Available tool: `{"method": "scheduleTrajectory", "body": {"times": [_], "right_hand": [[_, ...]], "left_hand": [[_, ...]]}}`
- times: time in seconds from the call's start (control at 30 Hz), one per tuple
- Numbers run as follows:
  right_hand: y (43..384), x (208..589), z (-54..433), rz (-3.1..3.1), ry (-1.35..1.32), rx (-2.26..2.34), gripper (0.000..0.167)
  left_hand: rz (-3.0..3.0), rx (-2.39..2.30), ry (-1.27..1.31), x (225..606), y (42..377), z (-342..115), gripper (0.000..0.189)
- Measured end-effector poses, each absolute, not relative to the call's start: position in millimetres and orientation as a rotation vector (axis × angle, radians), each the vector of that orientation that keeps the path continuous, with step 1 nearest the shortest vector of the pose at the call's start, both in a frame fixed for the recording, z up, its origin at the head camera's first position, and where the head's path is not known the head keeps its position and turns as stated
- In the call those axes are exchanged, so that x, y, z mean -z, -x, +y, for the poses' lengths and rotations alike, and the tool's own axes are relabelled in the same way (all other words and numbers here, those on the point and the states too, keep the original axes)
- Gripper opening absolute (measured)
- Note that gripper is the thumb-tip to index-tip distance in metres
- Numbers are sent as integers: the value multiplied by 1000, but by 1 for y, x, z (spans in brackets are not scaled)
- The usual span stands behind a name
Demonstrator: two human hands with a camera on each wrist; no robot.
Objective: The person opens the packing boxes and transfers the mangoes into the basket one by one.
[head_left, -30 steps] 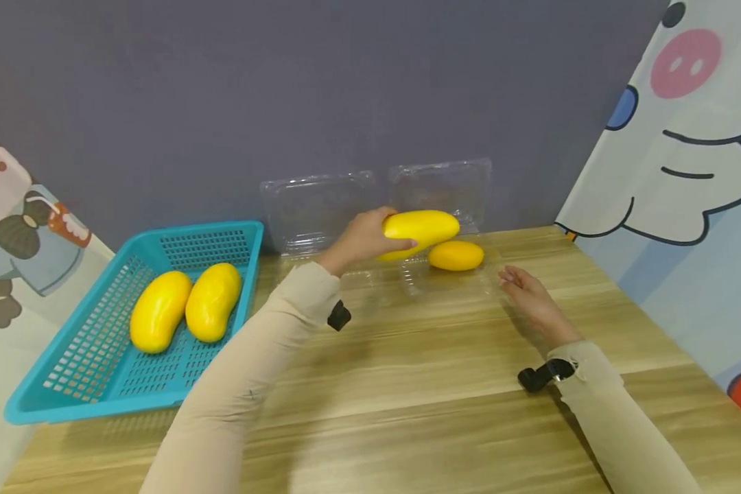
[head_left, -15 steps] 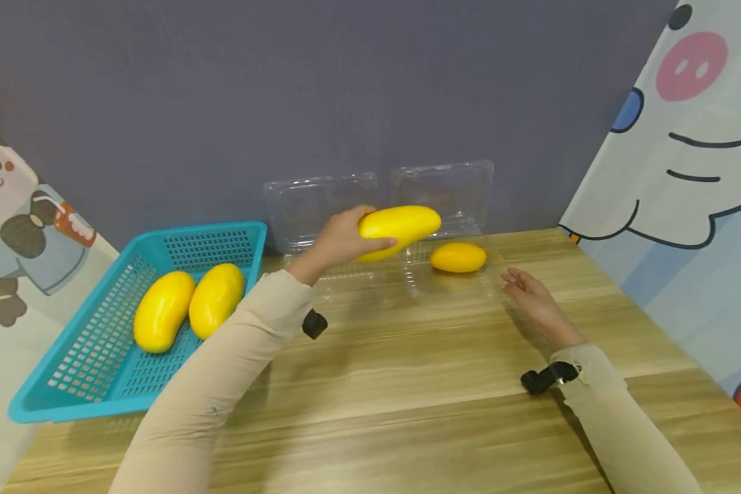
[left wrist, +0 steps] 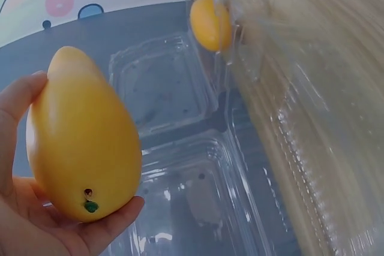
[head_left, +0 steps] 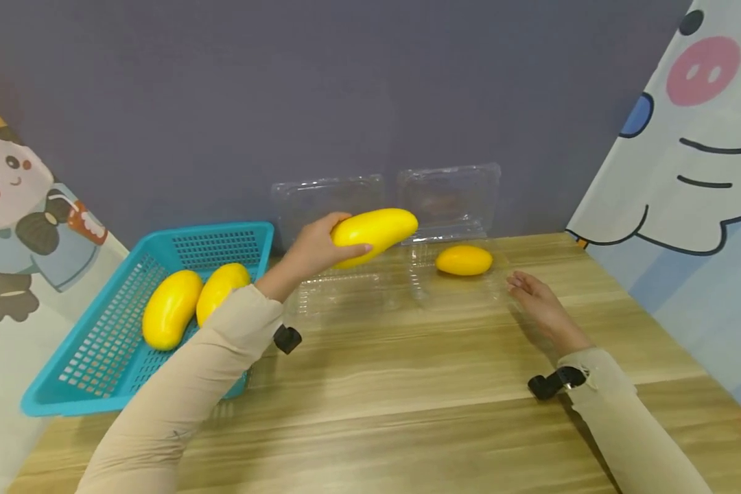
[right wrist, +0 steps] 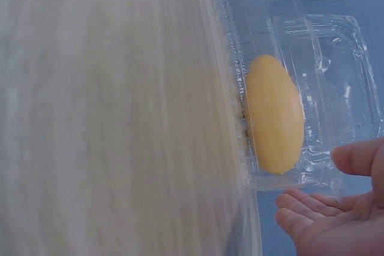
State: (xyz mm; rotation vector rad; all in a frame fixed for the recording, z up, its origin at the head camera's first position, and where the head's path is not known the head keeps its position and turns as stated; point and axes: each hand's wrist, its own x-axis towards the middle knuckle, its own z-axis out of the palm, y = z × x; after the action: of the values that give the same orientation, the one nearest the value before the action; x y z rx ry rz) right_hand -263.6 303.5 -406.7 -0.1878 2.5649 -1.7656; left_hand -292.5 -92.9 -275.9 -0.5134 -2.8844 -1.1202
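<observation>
Gry wall (head_left: 321,96) behind wood tbl (head_left: 407,412), cartoon print (head_left: 679,178) on rt.

Held mango (head_left: 379,233): looked smooth and glossy, plastic-like.
Basket (head_left: 80,405): was perforated plastic with a slight sheen.
Basket mangoes (head_left: 171,309): shone with a smooth, waxy finish.
Clear boxes (head_left: 449,195): were thin, glossy, transparent plastic, ribbed at the sides.
Tabletop (head_left: 370,439): showed smooth wood grain, softly reflective.
Back wall (head_left: 346,89): looked matt.
Sleeves (head_left: 179,391): were matt, creased cloth.

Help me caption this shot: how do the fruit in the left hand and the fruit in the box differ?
The held fruit looks larger and bright yellow; the boxed fruit looks smaller and more orange. The held fruit is tilted in the left hand; the boxed fruit lies in an open clear box. Both are smooth and longish.
</observation>
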Motion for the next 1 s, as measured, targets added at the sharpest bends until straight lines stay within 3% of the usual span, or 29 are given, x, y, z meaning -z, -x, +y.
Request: {"method": "scheduleTrajectory", "body": {"times": [1.0], "right_hand": [[265,402,302,2570,129,1640,59]], "left_hand": [[-2884,1126,329,269,259,-166,84]]}}
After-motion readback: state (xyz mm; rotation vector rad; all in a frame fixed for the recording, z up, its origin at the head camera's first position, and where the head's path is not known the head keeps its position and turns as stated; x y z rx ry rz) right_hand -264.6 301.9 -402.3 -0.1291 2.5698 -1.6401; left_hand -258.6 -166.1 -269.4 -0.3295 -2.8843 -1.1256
